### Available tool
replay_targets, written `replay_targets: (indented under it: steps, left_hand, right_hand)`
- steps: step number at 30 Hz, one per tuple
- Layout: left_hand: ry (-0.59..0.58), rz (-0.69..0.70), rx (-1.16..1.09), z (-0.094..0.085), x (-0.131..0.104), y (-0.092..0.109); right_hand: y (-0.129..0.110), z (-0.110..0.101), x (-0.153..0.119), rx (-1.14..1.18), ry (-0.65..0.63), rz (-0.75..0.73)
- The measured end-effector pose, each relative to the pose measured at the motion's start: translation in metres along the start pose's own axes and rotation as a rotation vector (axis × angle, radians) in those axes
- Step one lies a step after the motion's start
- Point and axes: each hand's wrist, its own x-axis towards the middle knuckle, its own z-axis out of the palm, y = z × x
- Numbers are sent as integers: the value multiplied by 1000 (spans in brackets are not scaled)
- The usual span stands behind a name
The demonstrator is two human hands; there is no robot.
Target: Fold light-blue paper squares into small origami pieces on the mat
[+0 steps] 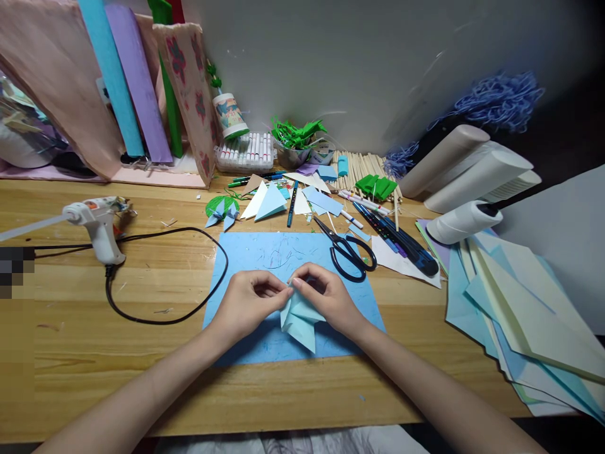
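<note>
Between my two hands is a light aqua sheet of folded paper (302, 321), its lower corner pointing down toward me. My left hand (250, 299) pinches the paper's upper left edge between thumb and fingers. Just beside it, my right hand (326, 293) pinches the top and right side, thumb on the paper. Both hands are over a blue mat (236, 340) on the wooden table. Black-handled scissors (347, 251) lie on the mat's upper right, blades partly spread, apart from my right hand.
A white glue gun (101, 230) with a looping black cord (146, 320) stands at left. Cut paper pieces (271, 202), pens and a box cutter (416, 249) lie beyond the mat. A stack of coloured paper (529, 302) and white rolls (463, 222) are at right; a marker box (246, 154) at the back.
</note>
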Motion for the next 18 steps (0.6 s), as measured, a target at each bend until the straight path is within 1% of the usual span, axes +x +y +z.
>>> replay_targets:
  steps: [5, 8, 15, 18]
  left_hand:
    - [-10, 6, 16, -1, -2, 0]
    - [-23, 21, 26, 0, -2, -1]
    - [-138, -23, 23, -2, 1, -4]
    - [-117, 5, 57, -2, 0, -3]
  right_hand:
    - [-2, 0, 0, -29, -11, -37]
    - [-2, 0, 0, -72, 11, -60]
    - [-1, 0, -1, -85, 64, -111]
    - [-2, -1, -1, -87, 68, -109]
